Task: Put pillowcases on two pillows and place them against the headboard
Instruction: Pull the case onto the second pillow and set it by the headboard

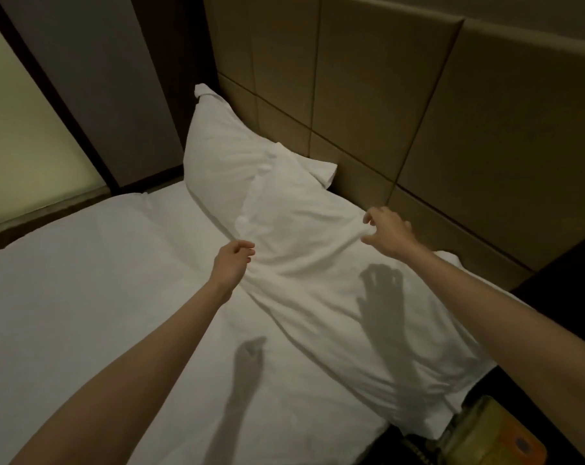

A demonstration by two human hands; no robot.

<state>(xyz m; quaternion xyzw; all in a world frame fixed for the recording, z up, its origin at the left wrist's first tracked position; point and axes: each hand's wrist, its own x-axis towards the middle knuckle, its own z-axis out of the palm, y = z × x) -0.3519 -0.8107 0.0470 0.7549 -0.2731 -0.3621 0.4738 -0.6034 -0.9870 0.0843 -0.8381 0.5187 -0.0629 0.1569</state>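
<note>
Two white pillows in pillowcases lie along the padded tan headboard [402, 105]. The far pillow [224, 146] leans upright against the headboard's left end. The near pillow [324, 280] lies flat beside the headboard, its far corner overlapping the other pillow. My left hand [232, 263] is closed on the near pillow's left edge, pinching the fabric. My right hand [388, 233] hovers just over the pillow's headboard side with fingers spread and holds nothing. Both hands cast shadows on the bedding.
The bed's white sheet [100, 280] spreads to the left and front. A dark wall panel [93, 78] and a pale frosted pane [22, 129] stand beyond the bed at left. A dark bedside surface with a yellowish object [479, 431] sits at the bottom right.
</note>
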